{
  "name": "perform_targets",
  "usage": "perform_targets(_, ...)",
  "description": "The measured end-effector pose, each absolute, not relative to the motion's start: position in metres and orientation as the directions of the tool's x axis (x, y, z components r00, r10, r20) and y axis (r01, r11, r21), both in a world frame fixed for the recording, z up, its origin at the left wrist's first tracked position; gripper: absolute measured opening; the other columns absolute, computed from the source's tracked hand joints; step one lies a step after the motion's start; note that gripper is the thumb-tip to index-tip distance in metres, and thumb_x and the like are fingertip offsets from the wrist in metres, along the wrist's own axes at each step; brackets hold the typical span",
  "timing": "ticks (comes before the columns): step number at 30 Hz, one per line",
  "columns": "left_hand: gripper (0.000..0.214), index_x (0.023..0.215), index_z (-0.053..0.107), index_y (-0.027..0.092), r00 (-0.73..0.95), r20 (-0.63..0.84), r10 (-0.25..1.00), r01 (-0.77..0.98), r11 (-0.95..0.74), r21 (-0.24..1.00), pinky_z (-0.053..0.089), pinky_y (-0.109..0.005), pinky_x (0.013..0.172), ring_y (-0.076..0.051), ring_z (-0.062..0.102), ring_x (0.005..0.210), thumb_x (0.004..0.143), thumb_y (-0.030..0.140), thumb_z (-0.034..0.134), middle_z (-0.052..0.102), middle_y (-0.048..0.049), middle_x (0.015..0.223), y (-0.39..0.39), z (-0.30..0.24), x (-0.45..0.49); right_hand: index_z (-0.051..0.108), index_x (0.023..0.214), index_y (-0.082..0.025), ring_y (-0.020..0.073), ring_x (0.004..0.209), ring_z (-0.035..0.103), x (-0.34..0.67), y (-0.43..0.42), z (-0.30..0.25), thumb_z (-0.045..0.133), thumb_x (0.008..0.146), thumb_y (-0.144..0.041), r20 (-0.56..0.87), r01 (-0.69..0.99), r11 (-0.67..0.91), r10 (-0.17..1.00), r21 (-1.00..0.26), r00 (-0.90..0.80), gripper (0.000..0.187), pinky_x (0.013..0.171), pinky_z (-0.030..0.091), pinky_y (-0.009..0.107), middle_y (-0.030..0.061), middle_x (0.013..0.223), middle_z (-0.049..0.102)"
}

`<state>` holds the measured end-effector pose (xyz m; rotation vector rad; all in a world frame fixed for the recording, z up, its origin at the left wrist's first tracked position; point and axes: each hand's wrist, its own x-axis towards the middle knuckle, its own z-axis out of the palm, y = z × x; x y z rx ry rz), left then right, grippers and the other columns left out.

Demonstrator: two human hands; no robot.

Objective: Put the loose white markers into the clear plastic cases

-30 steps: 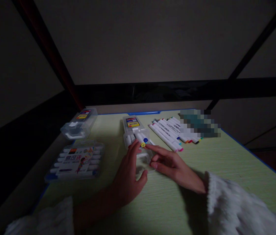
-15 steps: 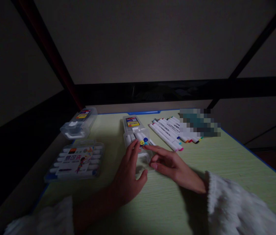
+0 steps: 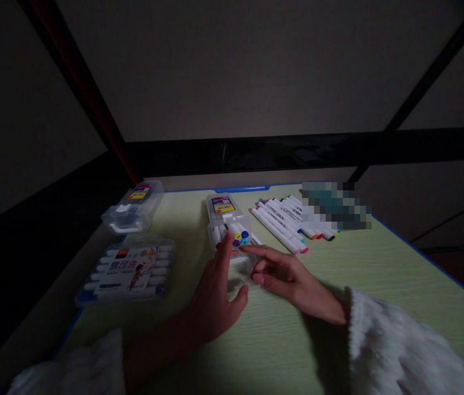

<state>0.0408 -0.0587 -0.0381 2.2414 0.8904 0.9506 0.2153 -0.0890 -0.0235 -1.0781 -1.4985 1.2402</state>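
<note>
A clear plastic marker case [image 3: 225, 216] lies open-ended toward me in the middle of the pale green table [image 3: 380, 274]. Several white markers with coloured caps [image 3: 239, 236] stick out of its near end. My left hand [image 3: 215, 296] rests on the near end of the case, fingers stretched out, its fingertips on the marker ends. My right hand [image 3: 287, 277] lies beside it with fingers extended, the index tip touching the markers. Neither hand grips anything.
A row of loose white markers [image 3: 283, 222] lies right of the case, beside a blurred patch. A flat closed marker box [image 3: 127, 269] sits at the left, with another clear case [image 3: 133, 208] behind it. Dark bars frame the back edge.
The markers have slid a little farther into the case under my fingertips. Both hands stay almost where they were.
</note>
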Motion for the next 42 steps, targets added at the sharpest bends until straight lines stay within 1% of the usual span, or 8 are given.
perform_targets(4,0.084,0.142,0.004,0.023,0.558,0.408,0.723,0.364,-0.655,0.663,0.03,-0.049,0.105,-0.029,0.031,0.13,0.074,0.01,0.051,0.022,-0.0135,0.146,-0.0581,-0.037,0.0399,0.05,0.122,-0.021,0.0108,0.064,0.043,0.2144,-0.0883,-0.0235,0.057,0.079,-0.024,0.099,0.066,0.118,0.965,-0.991,-0.241,0.044,0.057,0.036,0.027,-0.0009,0.075,0.05)
perform_targets(7,0.083,0.142,0.006,0.023,0.562,0.412,0.717,0.373,-0.664,0.648,0.028,-0.048,0.108,-0.029,0.021,0.135,0.073,0.008,0.051,0.015,-0.0115,0.149,-0.0577,-0.0378,0.0403,0.05,0.122,-0.021,0.0107,0.064,0.043,0.2141,-0.0882,-0.0224,0.057,0.079,-0.023,0.098,0.059,0.116,0.963,-0.991,-0.25,0.044,0.057,0.036,0.027,-0.0014,0.074,0.049)
perform_targets(9,0.083,0.142,0.007,0.023,0.557,0.415,0.719,0.374,-0.663,0.648,0.028,-0.047,0.108,-0.028,0.019,0.135,0.073,0.008,0.051,0.014,-0.0107,0.149,-0.0576,-0.0387,0.0406,0.05,0.121,-0.021,0.0106,0.064,0.043,0.2141,-0.0885,-0.0216,0.057,0.079,-0.022,0.094,0.066,0.113,0.964,-0.991,-0.251,0.043,0.057,0.036,0.026,-0.0015,0.074,0.05)
perform_targets(20,0.083,0.142,0.004,0.026,0.549,0.436,0.713,0.363,-0.673,0.644,0.024,-0.048,0.109,-0.029,0.017,0.136,0.074,0.01,0.05,0.013,-0.0093,0.149,-0.0565,-0.044,0.0403,0.051,0.12,-0.021,0.0105,0.062,0.042,0.2136,-0.0893,-0.0182,0.057,0.079,-0.023,0.102,0.068,0.124,0.959,-0.99,-0.265,0.041,0.056,0.035,0.026,-0.0006,0.076,0.052)
perform_targets(25,0.083,0.142,0.006,0.026,0.546,0.434,0.716,0.362,-0.669,0.649,0.026,-0.049,0.108,-0.03,0.019,0.135,0.074,0.01,0.051,0.014,-0.0092,0.149,-0.0562,-0.0429,0.0399,0.053,0.118,-0.023,0.0108,0.063,0.042,0.214,-0.0891,-0.0174,0.056,0.079,-0.023,0.119,0.081,0.145,0.957,-0.986,-0.266,0.039,0.056,0.035,0.026,0.0005,0.08,0.053)
perform_targets(28,0.083,0.141,0.008,0.026,0.547,0.432,0.717,0.358,-0.666,0.654,0.027,-0.049,0.108,-0.03,0.02,0.135,0.073,0.009,0.051,0.015,-0.0093,0.149,-0.0562,-0.0433,0.04,0.053,0.118,-0.022,0.0106,0.062,0.042,0.2135,-0.0895,-0.0167,0.056,0.079,-0.023,0.122,0.084,0.15,0.955,-0.985,-0.269,0.039,0.056,0.034,0.026,-0.0003,0.077,0.052)
perform_targets(36,0.083,0.141,0.006,0.025,0.542,0.453,0.708,0.343,-0.678,0.65,0.029,-0.054,0.105,-0.032,0.025,0.133,0.074,0.011,0.051,0.019,-0.0134,0.147,-0.0557,-0.0458,0.0397,0.054,0.117,-0.021,0.0104,0.062,0.042,0.2131,-0.0895,-0.0159,0.056,0.079,-0.022,0.128,0.092,0.158,0.954,-0.983,-0.27,0.038,0.056,0.034,0.025,-0.0013,0.073,0.051)
perform_targets(42,0.082,0.141,0.007,0.025,0.533,0.461,0.71,0.335,-0.677,0.655,0.031,-0.053,0.104,-0.032,0.029,0.131,0.074,0.011,0.052,0.023,-0.0138,0.145,-0.0556,-0.0449,0.0397,0.054,0.116,-0.02,0.0114,0.068,0.045,0.2137,-0.0893,-0.0165,0.056,0.079,-0.022,0.129,0.106,0.163,0.954,-0.981,-0.271,0.037,0.059,0.037,0.026,0.0003,0.079,0.053)
